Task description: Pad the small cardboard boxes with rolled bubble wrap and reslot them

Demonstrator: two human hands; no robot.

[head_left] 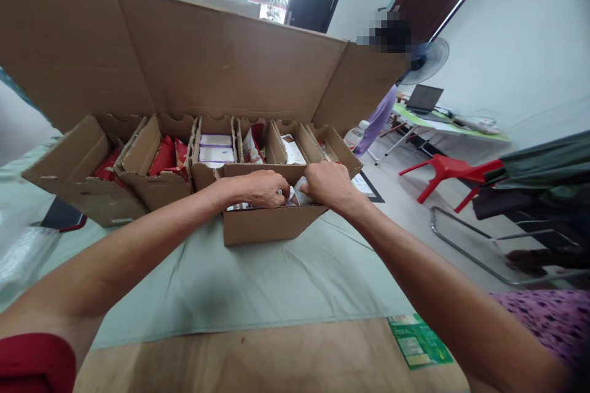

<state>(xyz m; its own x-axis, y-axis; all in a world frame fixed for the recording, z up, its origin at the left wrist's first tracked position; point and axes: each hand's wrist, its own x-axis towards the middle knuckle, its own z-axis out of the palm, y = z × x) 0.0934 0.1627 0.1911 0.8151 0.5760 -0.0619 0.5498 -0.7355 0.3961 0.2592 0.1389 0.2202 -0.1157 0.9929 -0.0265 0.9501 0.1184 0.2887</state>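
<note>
An open cardboard box [271, 225] sits on the green cloth [239, 282], in front of a row of taller open cartons. My left hand [263, 188] reaches over its near edge with curled fingers, pinched at the white and printed contents; what they hold is hidden. Closed at the box's right side, my right hand [329, 184] grips a crumpled, see-through plastic wrap [303, 189]. Between the hands a white corner of packaging [294, 196] shows. Most of what lies inside the box is covered by my hands.
Behind stand cartons with red packets [166, 156], white packs with purple edges [216, 148] and a white box [293, 150]. A large cardboard panel [230, 61] rises behind them. A green leaflet [419, 342] lies near the front edge. Right, a person stands near a fan.
</note>
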